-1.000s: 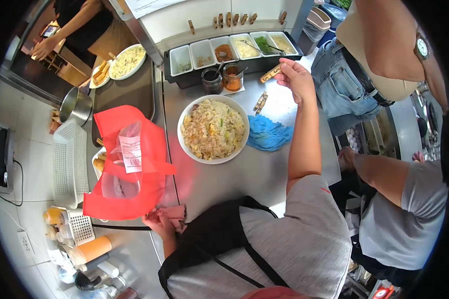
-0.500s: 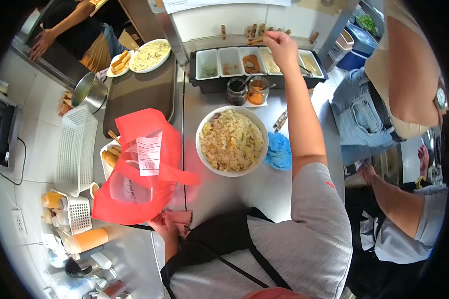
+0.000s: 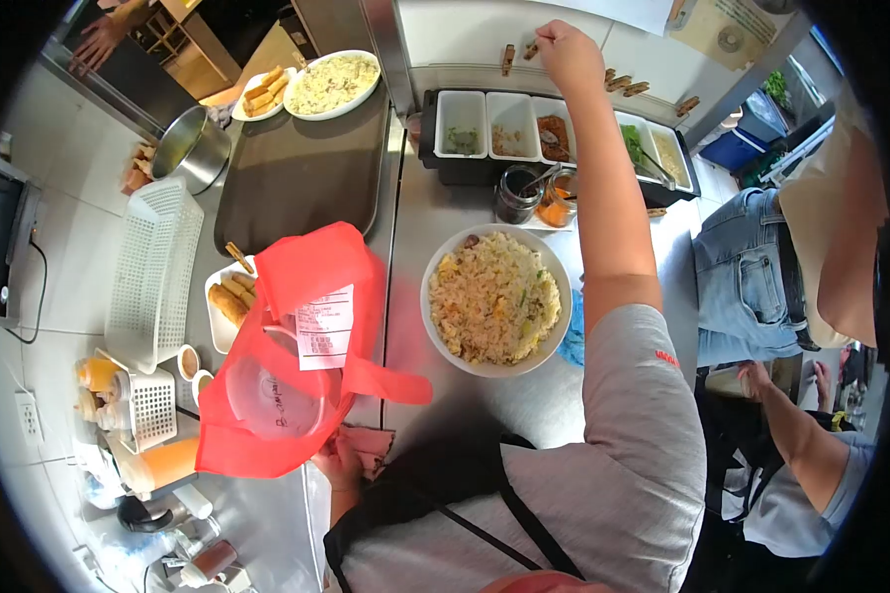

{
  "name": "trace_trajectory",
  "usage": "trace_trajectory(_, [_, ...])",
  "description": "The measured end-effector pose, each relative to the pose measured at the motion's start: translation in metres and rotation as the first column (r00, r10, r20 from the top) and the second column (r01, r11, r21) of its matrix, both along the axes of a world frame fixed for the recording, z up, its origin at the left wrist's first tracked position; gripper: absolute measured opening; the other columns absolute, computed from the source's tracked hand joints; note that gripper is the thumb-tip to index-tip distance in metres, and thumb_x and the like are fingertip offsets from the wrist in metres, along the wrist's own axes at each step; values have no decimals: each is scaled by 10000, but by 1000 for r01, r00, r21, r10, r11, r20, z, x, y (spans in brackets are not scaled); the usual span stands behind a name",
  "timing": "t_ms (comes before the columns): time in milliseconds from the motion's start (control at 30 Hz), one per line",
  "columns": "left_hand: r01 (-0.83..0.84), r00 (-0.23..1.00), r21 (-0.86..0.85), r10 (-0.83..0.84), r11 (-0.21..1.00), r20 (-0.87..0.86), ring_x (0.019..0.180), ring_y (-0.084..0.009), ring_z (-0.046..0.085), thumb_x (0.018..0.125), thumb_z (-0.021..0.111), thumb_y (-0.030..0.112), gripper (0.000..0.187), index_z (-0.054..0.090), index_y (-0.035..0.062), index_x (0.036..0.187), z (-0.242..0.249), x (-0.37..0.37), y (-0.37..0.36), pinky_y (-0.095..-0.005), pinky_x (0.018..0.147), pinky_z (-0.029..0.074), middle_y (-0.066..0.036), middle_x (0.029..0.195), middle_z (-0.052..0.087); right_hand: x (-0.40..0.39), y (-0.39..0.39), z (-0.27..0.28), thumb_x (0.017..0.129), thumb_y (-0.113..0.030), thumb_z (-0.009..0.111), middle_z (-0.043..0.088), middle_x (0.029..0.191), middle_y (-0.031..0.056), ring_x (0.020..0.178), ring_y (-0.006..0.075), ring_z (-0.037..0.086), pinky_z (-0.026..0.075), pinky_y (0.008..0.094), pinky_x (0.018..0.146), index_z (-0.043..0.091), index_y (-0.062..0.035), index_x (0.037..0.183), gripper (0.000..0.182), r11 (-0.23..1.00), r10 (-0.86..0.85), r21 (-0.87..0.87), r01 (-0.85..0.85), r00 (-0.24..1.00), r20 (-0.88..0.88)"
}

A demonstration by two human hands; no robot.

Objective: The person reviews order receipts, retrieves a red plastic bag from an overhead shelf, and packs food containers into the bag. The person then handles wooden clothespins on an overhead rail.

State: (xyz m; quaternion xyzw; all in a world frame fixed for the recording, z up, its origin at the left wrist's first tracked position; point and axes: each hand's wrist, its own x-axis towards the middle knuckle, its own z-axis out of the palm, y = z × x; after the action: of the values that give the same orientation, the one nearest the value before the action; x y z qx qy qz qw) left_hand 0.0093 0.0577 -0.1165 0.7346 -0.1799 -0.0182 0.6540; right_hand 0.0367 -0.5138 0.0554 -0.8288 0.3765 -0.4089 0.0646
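Observation:
My right hand (image 3: 571,61) reaches up to the wall behind the counter, its fingers pinched at a wooden clothespin (image 3: 531,49). My left hand (image 3: 340,466) is low beside the red bag (image 3: 311,259), closed at a folded pink cloth (image 3: 368,447); its fingers are partly hidden. The bag carries a white printed receipt (image 3: 324,328), and a clear lid with handwriting (image 3: 272,397) shows in its opening. Between my arms stands a white bowl of fried rice (image 3: 494,301).
Topping tubs (image 3: 462,124) line the back, with a dark jar (image 3: 517,195) and an orange jar (image 3: 559,196) before them. At left are a brown tray (image 3: 302,183), a white basket (image 3: 155,267) and fried rolls (image 3: 232,298). Co-workers stand at right; one wears jeans (image 3: 752,282).
The view has shifted, so the counter appears further right. My right hand has moved up along the wall with the clothespin, uncovering green leaves in a tub. My left hand stays beside the bag.

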Motion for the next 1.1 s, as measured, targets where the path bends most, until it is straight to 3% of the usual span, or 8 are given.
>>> trace_trajectory(167, [49,999,37,-49,998,7,744,-168,481,707,414,-7,247,457,-48,947,5,1,3,-261,667,408,-92,821,494,2,-3,-18,728,-247,536,600,799,79,753,267,565,450,373,657,599,-152,839,159,999,-26,22,28,996,-82])
trace_trajectory(367, [-39,999,-3,39,999,-25,769,-171,489,721,421,10,242,475,-44,951,3,-2,0,-254,670,406,-97,852,501,12,28,16,727,-244,538,601,772,95,733,284,567,449,366,647,604,-131,842,175,976,172,-168,-136,960,220])
trace_trajectory(467, [18,998,60,-14,998,-61,789,-170,492,733,435,29,232,479,-45,948,-5,1,12,-258,677,407,-103,873,505,28,37,16,711,-160,531,592,747,147,736,291,561,443,367,671,588,-38,801,162,992,128,0,-128,992,10])
trace_trajectory(600, [40,998,54,-42,998,41,798,-168,500,745,457,54,233,480,-49,953,-3,2,11,-269,671,415,-108,889,511,19,43,29,720,-144,500,592,738,152,740,306,560,446,358,669,590,-33,780,155,884,295,224,-410,862,412])
trace_trajectory(633, [34,999,77,-36,996,23,793,-170,504,747,461,60,233,483,-49,952,-1,1,11,-271,664,418,-111,892,514,21,44,28,727,-113,476,599,743,147,738,277,570,447,349,666,591,-39,800,155,852,194,417,-318,930,313])
trace_trajectory(767, [52,998,83,-48,995,-47,766,-187,523,755,469,80,233,498,-52,945,-6,2,14,-271,641,429,-129,894,530,45,23,-16,735,-272,529,597,779,104,737,290,563,447,367,658,598,-142,855,190,994,102,-36,-105,991,-82])
trace_trajectory(967, [59,997,235,-70,970,40,723,-180,524,728,440,21,295,364,-18,1010,-5,4,18,-265,655,426,-109,834,514,10,23,16,729,-81,471,605,792,157,756,224,581,449,329,678,586,-42,864,181,996,-30,-74,43,985,171])
trace_trajectory(1100, [89,996,159,-84,983,-38,697,-177,524,723,419,16,267,383,-25,985,-5,4,14,-266,636,429,-104,789,522,11,1,-3,743,-242,503,600,814,92,778,287,565,450,389,670,599,-172,847,158,993,-119,-21,117,982,-148])
